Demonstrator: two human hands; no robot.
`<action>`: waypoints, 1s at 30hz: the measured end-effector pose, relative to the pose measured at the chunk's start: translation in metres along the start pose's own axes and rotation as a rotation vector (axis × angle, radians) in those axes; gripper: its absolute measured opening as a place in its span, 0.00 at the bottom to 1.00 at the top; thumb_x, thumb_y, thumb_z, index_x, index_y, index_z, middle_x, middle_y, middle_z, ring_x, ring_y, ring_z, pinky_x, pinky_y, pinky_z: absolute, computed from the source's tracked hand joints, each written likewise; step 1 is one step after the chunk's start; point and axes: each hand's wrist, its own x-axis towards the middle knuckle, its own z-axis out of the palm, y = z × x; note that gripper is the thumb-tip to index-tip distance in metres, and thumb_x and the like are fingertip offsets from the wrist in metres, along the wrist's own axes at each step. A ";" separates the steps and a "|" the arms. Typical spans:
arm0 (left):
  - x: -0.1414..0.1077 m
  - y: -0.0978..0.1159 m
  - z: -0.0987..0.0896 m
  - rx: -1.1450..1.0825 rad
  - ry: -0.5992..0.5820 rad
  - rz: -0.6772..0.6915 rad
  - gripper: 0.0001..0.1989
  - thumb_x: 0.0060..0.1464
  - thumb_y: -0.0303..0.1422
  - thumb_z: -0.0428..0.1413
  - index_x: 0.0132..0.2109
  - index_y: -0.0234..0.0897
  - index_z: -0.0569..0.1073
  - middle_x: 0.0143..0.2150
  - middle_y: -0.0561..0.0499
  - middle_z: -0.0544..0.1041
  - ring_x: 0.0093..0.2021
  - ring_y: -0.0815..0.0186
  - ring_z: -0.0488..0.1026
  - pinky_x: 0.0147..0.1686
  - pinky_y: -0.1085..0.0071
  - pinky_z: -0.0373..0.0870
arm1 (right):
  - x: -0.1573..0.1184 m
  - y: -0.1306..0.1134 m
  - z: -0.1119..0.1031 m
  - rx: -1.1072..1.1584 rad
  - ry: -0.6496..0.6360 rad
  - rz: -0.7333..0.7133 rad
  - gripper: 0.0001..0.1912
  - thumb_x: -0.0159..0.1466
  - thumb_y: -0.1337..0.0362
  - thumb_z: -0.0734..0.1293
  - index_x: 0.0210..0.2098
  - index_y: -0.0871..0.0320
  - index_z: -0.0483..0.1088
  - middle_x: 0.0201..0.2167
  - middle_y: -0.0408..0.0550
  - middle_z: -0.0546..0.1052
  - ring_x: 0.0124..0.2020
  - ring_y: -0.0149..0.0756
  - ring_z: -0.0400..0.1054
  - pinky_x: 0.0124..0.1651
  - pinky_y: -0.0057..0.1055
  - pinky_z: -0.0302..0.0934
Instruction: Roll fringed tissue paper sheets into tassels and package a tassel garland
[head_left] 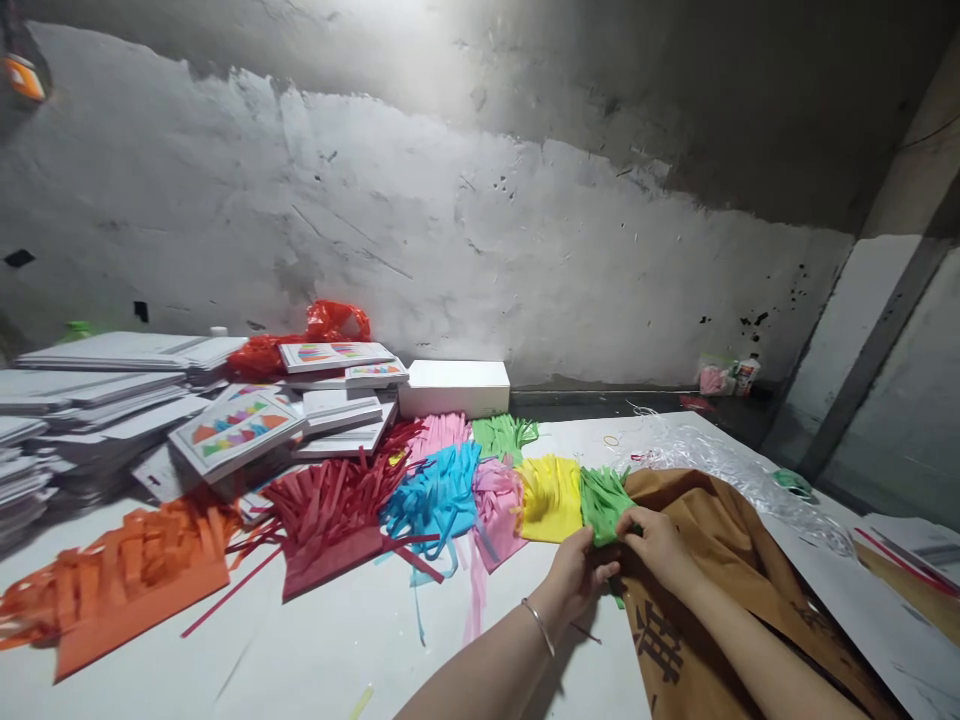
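Both hands meet at a bundle of green fringed paper (604, 497) at the right end of a row of coloured bundles. My left hand (574, 575) is closed round its lower edge, with a bracelet on the wrist. My right hand (651, 540) pinches the same bundle from the other side. What lies between the fingertips is partly hidden. To the left sit a yellow fringed bundle (551, 500), a pink one (496, 510) and a blue one (439, 495). Beneath my right forearm spreads a brown bag (705, 520) with dark printed characters.
Dark red (330, 545) and orange fringed bundles (142, 580) lie at the left. Behind them are stacked white boxes (240, 425), a red plastic bag (337, 322) and a long white box (454, 385). Clear plastic strips (720, 465) lie at the right, before a plastered wall.
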 end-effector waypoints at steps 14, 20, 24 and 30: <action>-0.008 -0.004 0.004 -0.096 -0.044 0.105 0.09 0.65 0.34 0.59 0.47 0.32 0.75 0.42 0.49 0.78 0.36 0.66 0.77 0.36 0.67 0.78 | 0.000 -0.051 -0.005 -0.428 -0.109 -0.221 0.09 0.68 0.66 0.65 0.38 0.58 0.78 0.49 0.56 0.74 0.51 0.48 0.67 0.51 0.45 0.61; -0.001 -0.008 -0.004 -0.105 -0.026 0.068 0.09 0.66 0.34 0.58 0.48 0.32 0.74 0.42 0.50 0.78 0.34 0.67 0.76 0.33 0.69 0.77 | -0.002 -0.059 -0.013 -0.614 -0.194 -0.314 0.07 0.64 0.62 0.72 0.34 0.60 0.77 0.42 0.51 0.77 0.49 0.46 0.68 0.58 0.52 0.56; 0.005 -0.011 -0.008 -0.134 -0.008 0.054 0.10 0.66 0.35 0.58 0.49 0.33 0.74 0.42 0.49 0.77 0.35 0.67 0.76 0.33 0.69 0.77 | -0.001 -0.062 -0.006 -0.672 -0.233 -0.344 0.07 0.64 0.63 0.73 0.40 0.59 0.77 0.44 0.48 0.77 0.51 0.45 0.69 0.60 0.54 0.56; 0.003 -0.010 -0.009 -0.167 -0.035 0.039 0.11 0.66 0.35 0.58 0.50 0.33 0.74 0.45 0.48 0.77 0.38 0.65 0.77 0.36 0.66 0.78 | 0.004 -0.050 0.007 -0.689 -0.199 -0.340 0.04 0.66 0.67 0.70 0.34 0.60 0.74 0.40 0.45 0.78 0.49 0.40 0.71 0.61 0.51 0.58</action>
